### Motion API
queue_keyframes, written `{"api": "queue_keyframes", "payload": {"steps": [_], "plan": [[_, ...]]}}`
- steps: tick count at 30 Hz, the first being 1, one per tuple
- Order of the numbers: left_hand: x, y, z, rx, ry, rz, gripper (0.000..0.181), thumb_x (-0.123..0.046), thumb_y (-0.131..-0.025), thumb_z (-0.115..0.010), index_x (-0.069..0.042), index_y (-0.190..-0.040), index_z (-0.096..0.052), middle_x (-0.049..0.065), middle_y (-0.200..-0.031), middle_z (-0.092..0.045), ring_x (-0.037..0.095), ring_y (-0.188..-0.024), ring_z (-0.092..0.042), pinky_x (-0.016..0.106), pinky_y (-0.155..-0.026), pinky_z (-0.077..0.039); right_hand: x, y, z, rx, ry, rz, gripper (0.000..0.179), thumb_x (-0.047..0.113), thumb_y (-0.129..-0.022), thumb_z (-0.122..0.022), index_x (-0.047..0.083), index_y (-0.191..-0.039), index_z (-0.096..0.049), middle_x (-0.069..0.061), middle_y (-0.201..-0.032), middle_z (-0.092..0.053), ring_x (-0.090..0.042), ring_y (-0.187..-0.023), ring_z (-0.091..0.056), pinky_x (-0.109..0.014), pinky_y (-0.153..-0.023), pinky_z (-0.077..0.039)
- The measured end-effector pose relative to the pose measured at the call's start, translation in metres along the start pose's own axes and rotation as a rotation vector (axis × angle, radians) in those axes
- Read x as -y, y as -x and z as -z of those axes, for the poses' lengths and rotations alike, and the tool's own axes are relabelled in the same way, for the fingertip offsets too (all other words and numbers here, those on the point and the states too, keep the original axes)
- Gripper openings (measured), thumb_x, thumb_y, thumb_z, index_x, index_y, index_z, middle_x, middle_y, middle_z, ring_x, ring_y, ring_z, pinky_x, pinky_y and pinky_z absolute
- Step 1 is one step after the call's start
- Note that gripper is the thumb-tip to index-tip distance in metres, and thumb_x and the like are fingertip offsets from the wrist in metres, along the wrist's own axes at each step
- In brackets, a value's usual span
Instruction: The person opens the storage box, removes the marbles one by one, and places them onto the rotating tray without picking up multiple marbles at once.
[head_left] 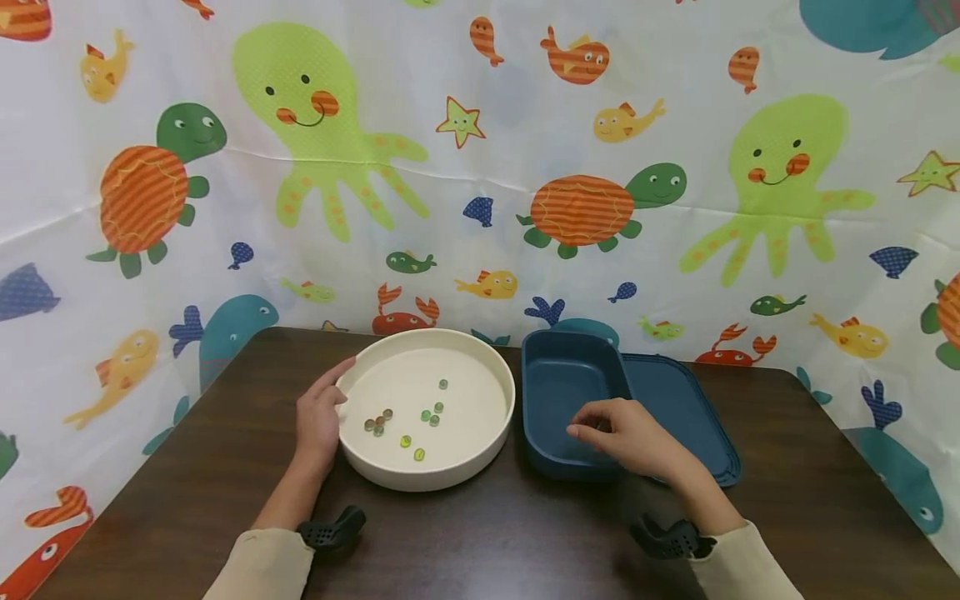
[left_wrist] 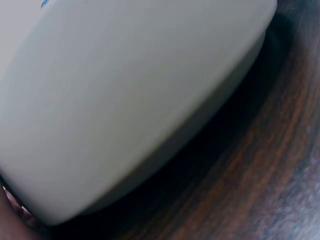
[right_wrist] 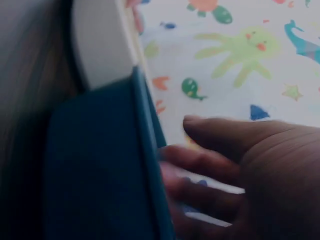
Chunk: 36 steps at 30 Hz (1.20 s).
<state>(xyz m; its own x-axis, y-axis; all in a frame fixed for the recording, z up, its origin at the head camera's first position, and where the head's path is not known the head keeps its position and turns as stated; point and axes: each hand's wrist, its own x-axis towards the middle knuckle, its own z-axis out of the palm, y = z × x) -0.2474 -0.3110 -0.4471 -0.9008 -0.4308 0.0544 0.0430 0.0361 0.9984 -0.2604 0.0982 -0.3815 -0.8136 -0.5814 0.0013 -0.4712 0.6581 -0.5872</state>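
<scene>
A round cream tray (head_left: 423, 481) holds several small glass marbles (head_left: 426, 415), brownish, green and yellow-green, in loose groups. At its left side my left hand (head_left: 318, 421) holds the rim, thumb over the edge and fingers along the outer wall. The left wrist view shows mostly the tray's outer wall (left_wrist: 130, 100), with a bit of the hand at the lower left corner. My right hand (head_left: 626, 433) hovers over the near right part of a deep blue box (head_left: 534, 417). Its fingers are loosely bent, the thumb (right_wrist: 215, 131) stands apart from them, and nothing shows between them.
A flat blue lid (head_left: 678, 400) lies right of the box, partly behind it and my right forearm. The box stands close beside the tray on a dark wooden table (head_left: 480, 550). A curtain (head_left: 480, 167) with sea animals hangs behind the table's far edge.
</scene>
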Motion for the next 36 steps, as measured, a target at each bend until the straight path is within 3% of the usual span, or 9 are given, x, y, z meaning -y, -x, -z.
{"api": "queue_keyframes", "payload": {"steps": [4,8,11,16,19,23,29,32,36], "plan": [[0.0,0.001,0.005,0.004,-0.006,0.001,0.058,0.0,-0.088,-0.026,-0.01,-0.138,-0.051,0.005,-0.148,-0.045,0.018,-0.14,-0.036,0.039,-0.117,-0.027,0.002,0.0,-0.009,0.137,0.199,-0.074,0.041,0.044,-0.097,-0.046,0.017,-0.072,-0.064,0.007,-0.057,-0.04,-0.008,-0.054,-0.041,-0.025,-0.053,-0.035],[0.001,0.001,0.006,0.021,0.002,-0.001,0.058,0.0,-0.088,-0.026,-0.01,-0.139,-0.05,0.005,-0.149,-0.043,0.019,-0.14,-0.035,0.039,-0.117,-0.026,0.009,-0.004,-0.016,0.198,0.318,-0.186,0.051,0.052,-0.097,-0.038,0.017,-0.068,-0.06,0.004,-0.058,-0.042,-0.012,-0.059,-0.047,-0.032,-0.06,-0.038],[0.0,0.002,0.007,0.015,0.0,0.003,0.057,0.0,-0.088,-0.026,-0.01,-0.139,-0.05,0.005,-0.149,-0.043,0.019,-0.14,-0.036,0.039,-0.117,-0.027,0.011,-0.008,-0.018,0.24,0.263,-0.188,0.049,0.052,-0.098,-0.036,0.017,-0.079,-0.065,0.002,-0.069,-0.052,-0.013,-0.072,-0.054,-0.035,-0.07,-0.043],[-0.002,0.005,0.008,0.002,-0.014,0.018,0.057,-0.001,-0.088,-0.027,-0.01,-0.139,-0.051,0.006,-0.149,-0.044,0.019,-0.139,-0.037,0.039,-0.116,-0.028,0.012,-0.014,-0.018,0.327,0.087,-0.071,0.043,0.04,-0.101,-0.036,0.014,-0.114,-0.068,-0.002,-0.115,-0.064,-0.02,-0.111,-0.056,-0.045,-0.097,-0.045],[-0.002,0.005,0.007,0.007,-0.014,0.015,0.056,-0.001,-0.088,-0.027,-0.01,-0.139,-0.051,0.006,-0.149,-0.044,0.02,-0.139,-0.037,0.04,-0.116,-0.028,0.014,-0.02,-0.021,0.348,0.04,0.012,0.038,0.03,-0.1,-0.037,0.013,-0.12,-0.065,-0.002,-0.12,-0.063,-0.021,-0.113,-0.055,-0.044,-0.098,-0.045],[-0.003,0.005,0.007,0.011,-0.015,0.013,0.056,-0.002,-0.089,-0.026,-0.01,-0.139,-0.051,0.006,-0.149,-0.043,0.02,-0.139,-0.037,0.04,-0.116,-0.028,0.017,-0.029,-0.026,0.349,-0.006,0.083,0.035,0.02,-0.097,-0.04,0.011,-0.12,-0.065,0.002,-0.107,-0.065,-0.014,-0.097,-0.056,-0.033,-0.087,-0.049],[-0.003,0.005,0.006,0.009,0.006,0.022,0.057,-0.002,-0.088,-0.026,-0.01,-0.139,-0.051,0.006,-0.15,-0.043,0.02,-0.139,-0.037,0.04,-0.116,-0.028,0.014,-0.034,-0.03,0.312,-0.028,0.133,0.03,0.021,-0.098,-0.045,0.012,-0.113,-0.068,0.006,-0.098,-0.066,-0.009,-0.089,-0.056,-0.026,-0.08,-0.049],[-0.004,0.005,0.006,0.017,0.007,0.022,0.057,-0.002,-0.089,-0.026,-0.009,-0.139,-0.05,0.006,-0.15,-0.043,0.02,-0.14,-0.037,0.04,-0.116,-0.028,0.012,-0.033,-0.028,0.266,-0.026,0.132,0.028,0.027,-0.098,-0.047,0.014,-0.111,-0.069,0.006,-0.094,-0.066,-0.009,-0.086,-0.057,-0.025,-0.077,-0.049],[-0.006,0.003,0.007,0.02,-0.003,0.024,0.056,-0.003,-0.09,-0.026,-0.009,-0.14,-0.049,0.007,-0.15,-0.042,0.02,-0.14,-0.036,0.04,-0.117,-0.027,0.012,-0.027,-0.017,0.156,-0.035,0.104,0.032,0.034,-0.098,-0.049,0.013,-0.115,-0.067,0.001,-0.102,-0.069,-0.01,-0.089,-0.06,-0.027,-0.077,-0.051]]}}
